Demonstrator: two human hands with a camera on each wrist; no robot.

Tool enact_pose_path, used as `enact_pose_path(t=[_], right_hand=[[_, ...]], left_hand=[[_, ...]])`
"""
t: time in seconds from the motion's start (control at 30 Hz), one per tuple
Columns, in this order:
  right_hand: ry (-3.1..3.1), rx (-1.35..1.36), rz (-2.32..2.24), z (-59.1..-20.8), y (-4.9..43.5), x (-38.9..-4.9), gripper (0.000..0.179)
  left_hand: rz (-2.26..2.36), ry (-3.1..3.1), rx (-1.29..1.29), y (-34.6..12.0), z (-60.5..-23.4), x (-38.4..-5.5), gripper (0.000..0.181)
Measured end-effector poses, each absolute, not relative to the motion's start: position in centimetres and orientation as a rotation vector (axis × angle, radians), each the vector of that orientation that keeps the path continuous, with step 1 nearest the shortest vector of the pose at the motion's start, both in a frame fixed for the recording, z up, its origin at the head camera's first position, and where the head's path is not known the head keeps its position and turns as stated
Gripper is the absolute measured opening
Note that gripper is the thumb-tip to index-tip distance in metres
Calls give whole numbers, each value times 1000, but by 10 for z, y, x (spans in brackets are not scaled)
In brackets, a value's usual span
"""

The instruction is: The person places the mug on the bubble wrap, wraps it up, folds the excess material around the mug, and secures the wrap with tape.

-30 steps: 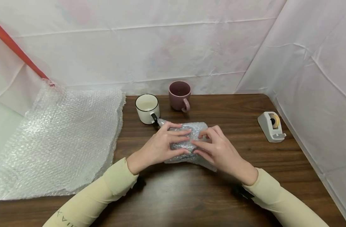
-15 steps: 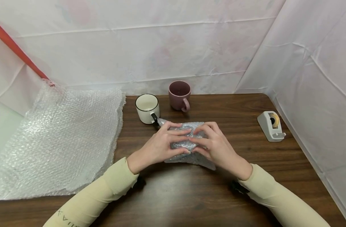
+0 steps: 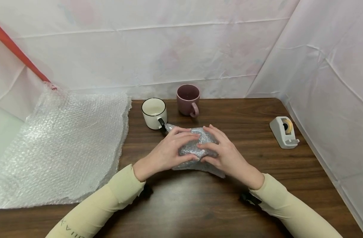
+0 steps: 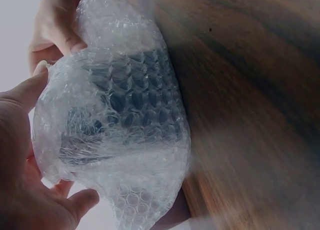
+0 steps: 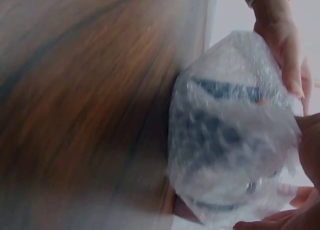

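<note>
Cupping bubble-wrapped bundle (image 4: 127,103) from both sides: left hand (image 3: 172,148) and right hand (image 3: 227,152) both gripping, fingers parted and curved over wrap, thumbs on near side, tips of two hands nearly meeting. Bundle rests on brown wooden table (image 3: 175,205), dark shape showing through plastic. Tape dispenser (image 3: 279,134) well apart at right. Past left hand, white mug (image 3: 153,121), black handle near bundle's corner. Farthest, mauve mug (image 3: 185,107).
</note>
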State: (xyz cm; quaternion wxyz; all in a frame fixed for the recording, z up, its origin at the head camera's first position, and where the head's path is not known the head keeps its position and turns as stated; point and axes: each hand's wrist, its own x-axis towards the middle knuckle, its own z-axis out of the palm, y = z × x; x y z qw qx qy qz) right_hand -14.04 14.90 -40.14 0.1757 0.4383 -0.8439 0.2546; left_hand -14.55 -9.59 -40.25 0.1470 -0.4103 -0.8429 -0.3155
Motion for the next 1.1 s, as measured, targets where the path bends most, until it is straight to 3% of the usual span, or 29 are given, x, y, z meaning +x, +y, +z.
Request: enact_pose_path(t=[0.5,1.1], right_hand=[[-2276,1186,713,-399,145,-134,41],[-2349,1159,666,-397,158,-146,44]], left_hand=[[-911,-2392,-1227,-95,-400,-142,62],[-823,-2433,-1206,-99,-400,-141,45]])
